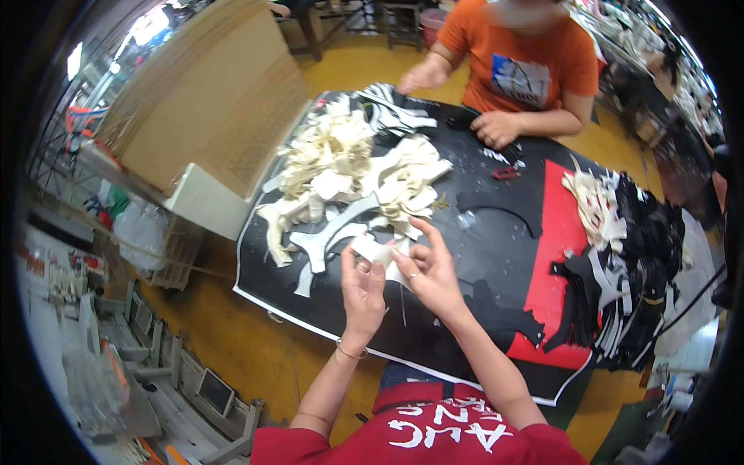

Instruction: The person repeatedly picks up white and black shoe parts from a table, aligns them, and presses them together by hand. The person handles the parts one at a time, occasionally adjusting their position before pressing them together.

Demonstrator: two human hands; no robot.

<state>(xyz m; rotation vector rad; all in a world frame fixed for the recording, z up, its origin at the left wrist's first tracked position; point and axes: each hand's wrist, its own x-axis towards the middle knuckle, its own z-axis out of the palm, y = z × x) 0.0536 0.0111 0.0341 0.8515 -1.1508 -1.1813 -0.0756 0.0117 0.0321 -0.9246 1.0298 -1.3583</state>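
Note:
My left hand (363, 291) and my right hand (431, 270) meet over a table covered with a black and red sheet (496, 256). Together they pinch a small white cut piece (377, 251) between their fingers. Just beyond them lies a big heap of cream and white cut pieces (353, 167), with one long grey-white curved strip (329, 236) at its near edge.
Another person in an orange shirt (519, 66) sits across the table, hands on black pieces. A pile of black, white and cream pieces (628, 256) lies at the right. A red tool (505, 173) rests near the far side. Stacked cardboard sheets (217, 101) lean at the left.

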